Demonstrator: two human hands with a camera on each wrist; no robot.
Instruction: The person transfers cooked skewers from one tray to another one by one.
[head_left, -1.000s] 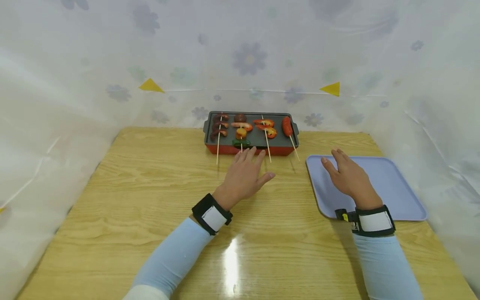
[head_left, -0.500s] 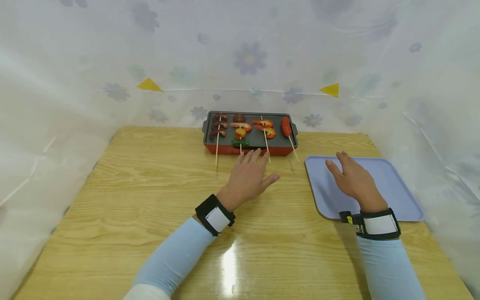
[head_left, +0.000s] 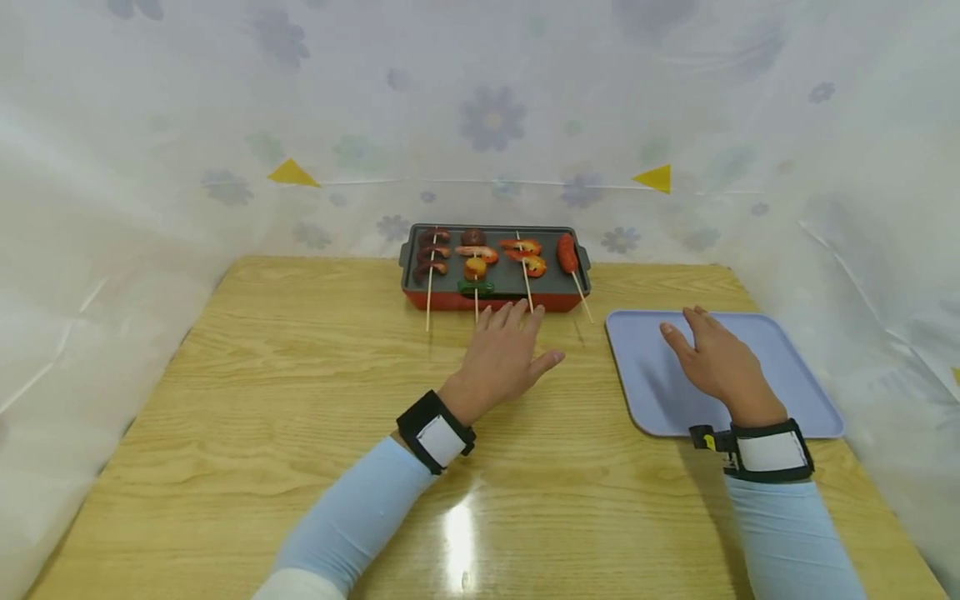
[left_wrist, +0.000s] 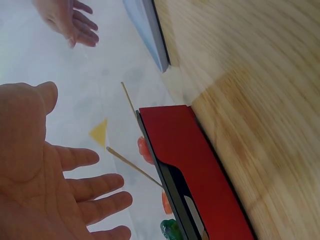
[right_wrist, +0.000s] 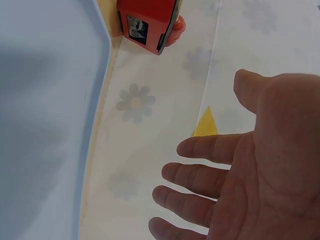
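Fingers spread, my left hand [head_left: 498, 358] hovers in front of the red grill [head_left: 493, 302] and holds nothing. On the grill's dark top lie several skewers: one with brown curled pieces [head_left: 432, 252] at the left, a mixed one with a green pepper piece [head_left: 476, 287], one with shrimp [head_left: 525, 262], and a red sausage [head_left: 567, 253] at the right. Their sticks jut over the front edge. Above the lavender tray [head_left: 637, 392] hangs my right hand [head_left: 716, 358], fingers extended, palm free in the right wrist view. In the left wrist view, the left palm [left_wrist: 30, 190] is also bare.
The wooden table [head_left: 285, 400] runs up to a flowered plastic sheet [head_left: 480, 100] behind the grill. Yellow triangles [head_left: 652, 178] are stuck on that sheet. More sheeting [head_left: 885, 250] borders the right side. Both wrists wear black bands [head_left: 435, 433].
Both hands have drifted slightly right and a little toward the near edge, fingers still extended. The skewers have kept their places on the grill; the whole view has shifted slightly.
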